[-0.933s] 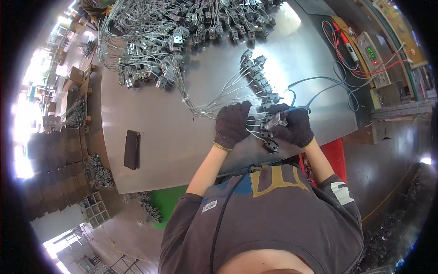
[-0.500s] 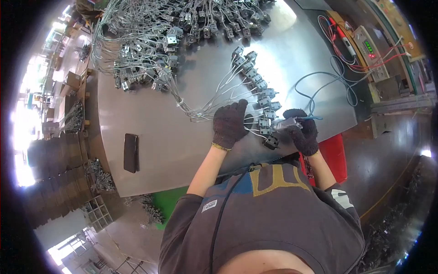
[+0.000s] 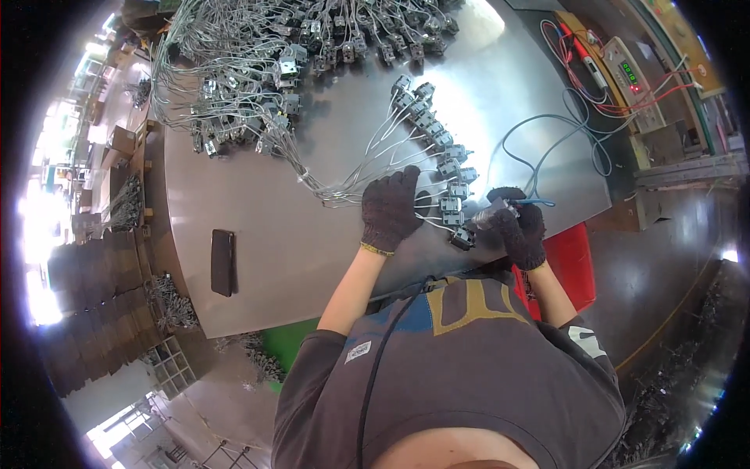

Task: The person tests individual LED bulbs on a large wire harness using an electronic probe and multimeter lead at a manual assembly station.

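small grey blocks [image 3: 451,205] lie in a row between my two gloved hands, on the metal table [image 3: 312,270].
my left hand [image 3: 391,207] is curled over the thin wires [image 3: 340,194], maybe to keep the blocks in order; i cannot tell if its fingers grip or only press. my right hand [image 3: 522,227] is closed around a grey tool [image 3: 486,217], its front turned to the blocks, perhaps for easy reach. the nearest blocks are just beside this tool, right of my left fingers; the row's far end curves away.
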Motion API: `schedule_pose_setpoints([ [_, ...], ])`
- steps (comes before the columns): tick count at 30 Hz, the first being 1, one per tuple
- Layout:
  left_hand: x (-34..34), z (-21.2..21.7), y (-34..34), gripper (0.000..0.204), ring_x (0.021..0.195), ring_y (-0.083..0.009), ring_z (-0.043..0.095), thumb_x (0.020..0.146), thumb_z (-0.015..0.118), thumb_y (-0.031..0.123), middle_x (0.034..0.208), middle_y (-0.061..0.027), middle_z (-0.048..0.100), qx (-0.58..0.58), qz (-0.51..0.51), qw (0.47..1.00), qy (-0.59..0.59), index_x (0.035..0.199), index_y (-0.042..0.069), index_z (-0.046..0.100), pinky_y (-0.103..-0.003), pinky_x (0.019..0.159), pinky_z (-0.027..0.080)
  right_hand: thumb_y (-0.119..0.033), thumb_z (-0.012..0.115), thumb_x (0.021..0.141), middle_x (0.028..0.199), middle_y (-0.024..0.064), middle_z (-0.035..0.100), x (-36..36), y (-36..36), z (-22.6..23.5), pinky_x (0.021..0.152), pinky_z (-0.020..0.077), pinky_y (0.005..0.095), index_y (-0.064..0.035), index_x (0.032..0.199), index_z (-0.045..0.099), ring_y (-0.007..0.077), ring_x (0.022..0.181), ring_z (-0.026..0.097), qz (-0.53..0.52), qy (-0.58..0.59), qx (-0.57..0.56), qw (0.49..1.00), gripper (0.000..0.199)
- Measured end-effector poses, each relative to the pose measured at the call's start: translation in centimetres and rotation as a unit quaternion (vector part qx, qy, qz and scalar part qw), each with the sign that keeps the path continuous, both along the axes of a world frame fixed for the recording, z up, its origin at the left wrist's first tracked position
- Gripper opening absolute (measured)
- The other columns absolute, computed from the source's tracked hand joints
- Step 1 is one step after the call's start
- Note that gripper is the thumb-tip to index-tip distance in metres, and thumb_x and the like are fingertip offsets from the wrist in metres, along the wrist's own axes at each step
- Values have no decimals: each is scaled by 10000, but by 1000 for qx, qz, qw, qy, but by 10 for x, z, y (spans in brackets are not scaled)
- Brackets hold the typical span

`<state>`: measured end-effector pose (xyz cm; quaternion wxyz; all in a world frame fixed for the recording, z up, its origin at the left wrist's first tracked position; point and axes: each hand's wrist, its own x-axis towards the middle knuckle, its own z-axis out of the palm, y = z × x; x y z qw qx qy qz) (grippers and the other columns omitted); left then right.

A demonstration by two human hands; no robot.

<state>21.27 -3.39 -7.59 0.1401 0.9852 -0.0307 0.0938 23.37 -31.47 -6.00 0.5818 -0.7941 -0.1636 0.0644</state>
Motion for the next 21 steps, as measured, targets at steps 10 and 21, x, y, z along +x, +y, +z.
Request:
schedule_pose_setpoints([
  [10,-1,-7,1,546,932,-339,699,843,759,420,1007,-137,695,-5,2,1000,-4,1252,104,582,-492,800,545,-284,813,906,903,153,751,11,14,-7,702,552,371,11,1046,723,268,764,723,55,-83,-54,994,339],
  [21,2,-6,3,625,994,-370,685,848,749,508,1132,-154,709,-34,5,998,53,1310,109,613,-508,895,523,-294,782,951,922,149,748,3,-3,-44,697,551,380,10,1070,713,282,768,727,-43,-33,-15,998,334],
])
